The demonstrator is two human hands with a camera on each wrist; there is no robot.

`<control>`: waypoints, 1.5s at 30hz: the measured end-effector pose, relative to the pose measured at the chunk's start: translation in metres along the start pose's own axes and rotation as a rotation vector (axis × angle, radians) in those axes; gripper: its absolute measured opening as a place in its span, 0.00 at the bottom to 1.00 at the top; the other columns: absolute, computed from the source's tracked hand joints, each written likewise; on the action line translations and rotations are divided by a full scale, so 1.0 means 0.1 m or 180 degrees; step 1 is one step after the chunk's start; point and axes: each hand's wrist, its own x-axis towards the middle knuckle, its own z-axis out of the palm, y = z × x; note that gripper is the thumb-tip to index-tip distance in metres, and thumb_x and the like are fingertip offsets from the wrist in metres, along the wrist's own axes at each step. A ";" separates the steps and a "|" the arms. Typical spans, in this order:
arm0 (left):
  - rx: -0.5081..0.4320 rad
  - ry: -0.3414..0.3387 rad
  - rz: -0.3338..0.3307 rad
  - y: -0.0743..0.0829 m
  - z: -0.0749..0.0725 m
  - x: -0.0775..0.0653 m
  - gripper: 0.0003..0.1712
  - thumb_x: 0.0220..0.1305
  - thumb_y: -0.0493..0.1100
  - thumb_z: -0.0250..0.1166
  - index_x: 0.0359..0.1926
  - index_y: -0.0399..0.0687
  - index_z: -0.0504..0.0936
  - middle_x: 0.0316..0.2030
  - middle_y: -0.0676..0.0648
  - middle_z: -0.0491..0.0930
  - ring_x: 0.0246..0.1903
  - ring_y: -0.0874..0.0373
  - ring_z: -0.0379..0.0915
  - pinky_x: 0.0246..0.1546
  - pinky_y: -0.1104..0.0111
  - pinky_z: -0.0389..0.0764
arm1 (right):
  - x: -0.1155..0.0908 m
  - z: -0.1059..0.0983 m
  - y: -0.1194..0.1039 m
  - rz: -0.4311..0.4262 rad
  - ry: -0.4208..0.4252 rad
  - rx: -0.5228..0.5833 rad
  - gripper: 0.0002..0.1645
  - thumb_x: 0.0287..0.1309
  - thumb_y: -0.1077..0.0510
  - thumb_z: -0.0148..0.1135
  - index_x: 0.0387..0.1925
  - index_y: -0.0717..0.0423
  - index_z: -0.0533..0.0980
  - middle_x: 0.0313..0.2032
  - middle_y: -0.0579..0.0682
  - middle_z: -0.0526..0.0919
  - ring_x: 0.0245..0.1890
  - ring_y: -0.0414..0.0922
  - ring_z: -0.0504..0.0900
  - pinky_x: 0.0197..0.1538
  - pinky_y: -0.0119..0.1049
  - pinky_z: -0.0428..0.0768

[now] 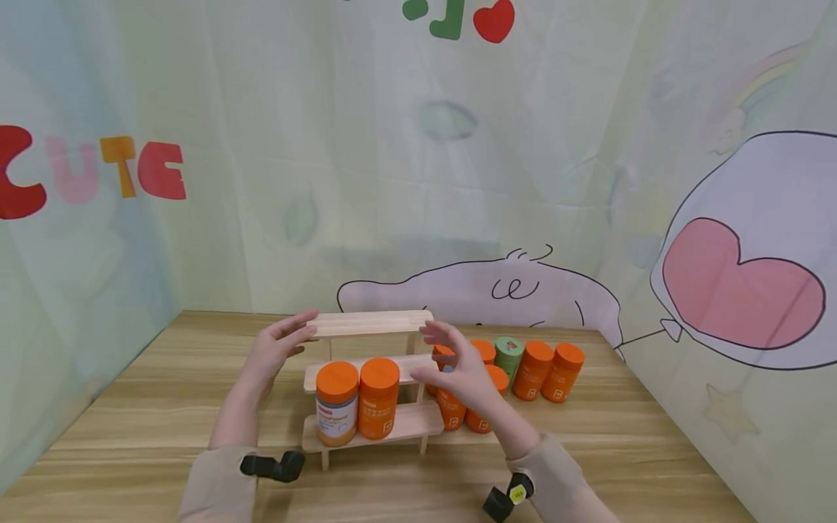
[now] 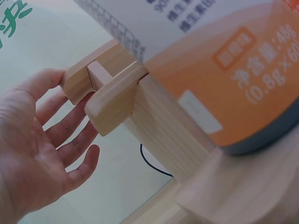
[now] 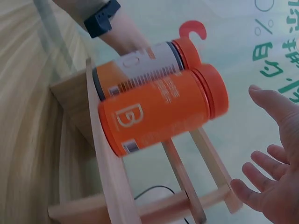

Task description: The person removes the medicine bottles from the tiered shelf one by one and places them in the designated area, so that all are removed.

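Observation:
A three-tier wooden display rack (image 1: pixel 369 323) stands in front of me. On its lowest step are a white-labelled supplement jar (image 1: pixel 336 407) with an orange lid and an all-orange jar (image 1: pixel 379 403), side by side and upright. My left hand (image 1: pixel 271 352) is at the rack's upper left end, loosely extended fingers right at the end of a step (image 2: pixel 77 86). On the other side my right hand (image 1: pixel 464 370) is spread beside the rack's right end, nothing in its grasp. In the right wrist view, its fingers (image 3: pixel 254 175) are apart from the orange jar (image 3: pixel 159 112).
Several more orange jars (image 1: pixel 532 370) are grouped at the rack's right on the wooden table (image 1: pixel 608 436), with a green-lidded jar (image 1: pixel 508 352) among them. A printed curtain (image 1: pixel 314 160) hangs behind the table. Black wrist cameras (image 1: pixel 275 465) sit on both sleeves.

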 end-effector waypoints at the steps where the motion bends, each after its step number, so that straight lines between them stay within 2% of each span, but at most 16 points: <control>1: -0.0011 -0.0003 -0.0009 0.00 0.00 0.00 0.35 0.71 0.55 0.57 0.72 0.42 0.64 0.72 0.39 0.61 0.41 0.79 0.71 0.63 0.57 0.67 | 0.00 0.04 0.00 -0.0008 -0.0049 0.0017 0.45 0.52 0.55 0.73 0.69 0.55 0.63 0.65 0.53 0.72 0.63 0.52 0.71 0.63 0.52 0.73; 4: -0.0026 0.0009 -0.0032 0.00 0.01 -0.01 0.35 0.71 0.55 0.57 0.72 0.43 0.64 0.72 0.39 0.61 0.41 0.79 0.71 0.63 0.57 0.67 | -0.01 0.14 -0.02 0.0035 -0.0167 0.0091 0.45 0.51 0.53 0.74 0.69 0.51 0.64 0.65 0.51 0.73 0.63 0.51 0.72 0.63 0.50 0.73; 9: -0.0022 0.0038 -0.0048 0.01 0.01 -0.01 0.35 0.70 0.56 0.58 0.71 0.42 0.65 0.70 0.38 0.63 0.42 0.77 0.72 0.61 0.59 0.68 | -0.02 0.28 -0.03 0.0017 -0.0291 0.0136 0.45 0.51 0.54 0.75 0.69 0.53 0.65 0.65 0.52 0.73 0.62 0.51 0.73 0.62 0.49 0.74; 13: -0.0004 0.0062 -0.0040 0.01 0.01 -0.01 0.35 0.70 0.56 0.58 0.71 0.42 0.66 0.69 0.37 0.65 0.41 0.77 0.73 0.59 0.62 0.69 | -0.03 0.39 -0.01 0.0037 -0.0350 0.0133 0.44 0.51 0.54 0.75 0.68 0.51 0.66 0.64 0.51 0.74 0.62 0.50 0.74 0.61 0.45 0.76; 17: -0.0028 0.0052 -0.0018 0.00 0.01 0.00 0.35 0.71 0.55 0.58 0.71 0.42 0.65 0.70 0.38 0.64 0.41 0.77 0.73 0.61 0.60 0.69 | -0.04 0.47 0.01 0.0083 -0.0411 0.0146 0.43 0.52 0.54 0.74 0.68 0.52 0.66 0.64 0.52 0.74 0.61 0.50 0.75 0.59 0.40 0.77; 21: -0.0050 0.0042 -0.0023 0.00 0.01 0.00 0.35 0.71 0.55 0.58 0.71 0.42 0.65 0.70 0.38 0.63 0.42 0.77 0.72 0.62 0.58 0.68 | -0.05 0.54 0.02 0.0185 -0.0457 0.0245 0.43 0.52 0.56 0.74 0.68 0.52 0.66 0.62 0.52 0.75 0.58 0.50 0.78 0.58 0.40 0.78; 31: -0.0023 0.0033 -0.0023 -0.01 0.00 0.00 0.35 0.71 0.55 0.57 0.71 0.42 0.65 0.71 0.39 0.62 0.43 0.78 0.71 0.62 0.59 0.68 | -0.08 0.63 0.03 0.0213 -0.0375 0.0249 0.43 0.50 0.59 0.75 0.67 0.52 0.66 0.59 0.52 0.77 0.58 0.50 0.78 0.62 0.48 0.74; 45: 0.0007 0.0020 -0.0016 -0.02 0.00 0.02 0.34 0.71 0.55 0.56 0.72 0.43 0.64 0.71 0.39 0.62 0.43 0.79 0.70 0.62 0.59 0.68 | -0.08 0.66 0.06 0.0134 -0.0306 0.0227 0.39 0.51 0.60 0.73 0.65 0.50 0.68 0.57 0.51 0.79 0.57 0.48 0.78 0.60 0.43 0.75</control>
